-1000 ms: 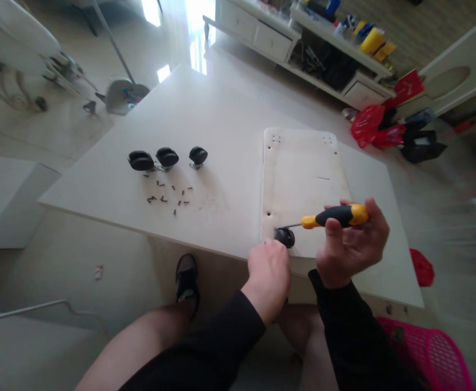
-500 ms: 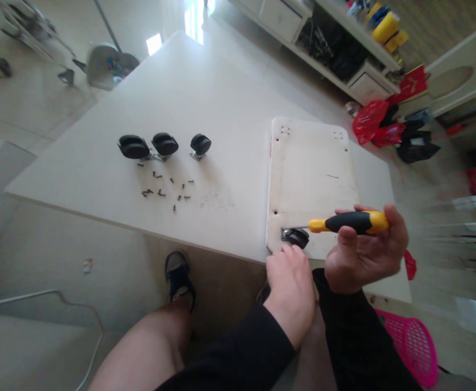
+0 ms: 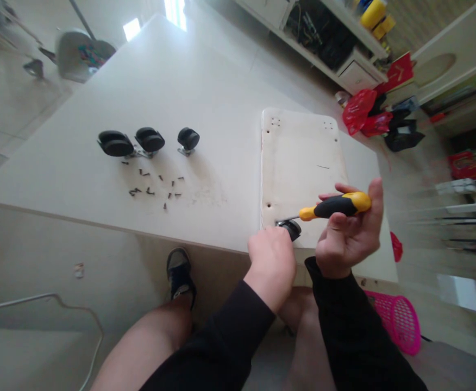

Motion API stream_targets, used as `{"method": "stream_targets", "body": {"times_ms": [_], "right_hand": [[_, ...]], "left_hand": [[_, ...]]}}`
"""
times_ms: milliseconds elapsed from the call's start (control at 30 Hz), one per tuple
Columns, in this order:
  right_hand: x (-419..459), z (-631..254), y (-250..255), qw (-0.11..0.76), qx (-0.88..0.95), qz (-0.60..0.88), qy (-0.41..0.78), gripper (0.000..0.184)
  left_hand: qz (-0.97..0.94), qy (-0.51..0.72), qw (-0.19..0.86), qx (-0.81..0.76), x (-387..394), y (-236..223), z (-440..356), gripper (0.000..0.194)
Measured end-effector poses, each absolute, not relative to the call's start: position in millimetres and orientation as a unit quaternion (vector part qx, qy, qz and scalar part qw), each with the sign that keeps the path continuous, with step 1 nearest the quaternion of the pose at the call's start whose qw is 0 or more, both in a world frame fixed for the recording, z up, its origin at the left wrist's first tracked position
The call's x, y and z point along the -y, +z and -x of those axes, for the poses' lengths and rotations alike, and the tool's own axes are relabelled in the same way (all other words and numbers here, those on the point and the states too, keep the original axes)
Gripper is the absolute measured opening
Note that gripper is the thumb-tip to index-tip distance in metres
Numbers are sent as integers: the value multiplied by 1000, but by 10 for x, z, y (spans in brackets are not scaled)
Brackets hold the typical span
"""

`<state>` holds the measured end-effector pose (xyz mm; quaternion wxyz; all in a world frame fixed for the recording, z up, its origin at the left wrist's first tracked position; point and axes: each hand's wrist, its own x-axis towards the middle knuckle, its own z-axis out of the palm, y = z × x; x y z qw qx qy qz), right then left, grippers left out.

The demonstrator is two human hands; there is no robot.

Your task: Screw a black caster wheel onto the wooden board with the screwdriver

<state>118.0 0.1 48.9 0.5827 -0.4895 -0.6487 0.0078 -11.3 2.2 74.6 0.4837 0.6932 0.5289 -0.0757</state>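
A pale wooden board (image 3: 303, 163) lies flat on the white table (image 3: 205, 108). A black caster wheel (image 3: 292, 228) sits at the board's near left corner. My left hand (image 3: 271, 259) is closed around the caster's near side, its fingers hidden behind the knuckles. My right hand (image 3: 350, 233) grips a yellow-and-black screwdriver (image 3: 332, 206), held almost level, with the metal tip at the caster's plate. Three more black casters (image 3: 148, 140) stand in a row on the table's left part, with several small dark screws (image 3: 154, 184) scattered just in front of them.
My bare knees and a dark shoe (image 3: 180, 269) are below the table's near edge. A pink plastic basket (image 3: 395, 320) stands on the floor to the right. Red bags (image 3: 360, 111) and a white shelf unit (image 3: 336, 49) with tools are behind the table.
The view has shifted, so everything sits a little further left. My left hand has moved up onto the caster, and the screwdriver handle has tilted slightly upward on the right.
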Motion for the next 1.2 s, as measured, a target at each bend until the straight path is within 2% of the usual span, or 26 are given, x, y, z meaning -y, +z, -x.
{"method": "stream_targets", "body": {"times_ms": [133,233,367,433,567,800,967,1033,1200], "right_hand": [[-25,-1187,500,566,667,483,44,61],[-60,-1175,522,586,667,452,88,52],[-91,-1178,574,607,663,427,100,41],[-87,-1202,593,593,680,425,70,45],[-38,-1241,591,561,704,436,-6,66],[33,-1257,587,587,670,446,83,52],[26,-1434,586,558,708,428,-66,74],[46,-1453,561,550,702,446,-81,77],[83,-1357,523,580,675,457,0,62]], "left_hand": [[-678,-69,472,-558,-219,701,264,31],[-659,-43,472,-585,-315,588,354,32],[-606,45,536,-585,-336,408,347,34],[-582,75,580,-565,-321,336,299,33],[-547,87,630,-544,-306,210,234,34],[-492,66,692,-524,-336,101,246,41],[-478,71,696,-531,-318,88,198,37],[-474,80,695,-535,-311,65,181,32],[-448,91,709,-537,-306,33,149,25]]}}
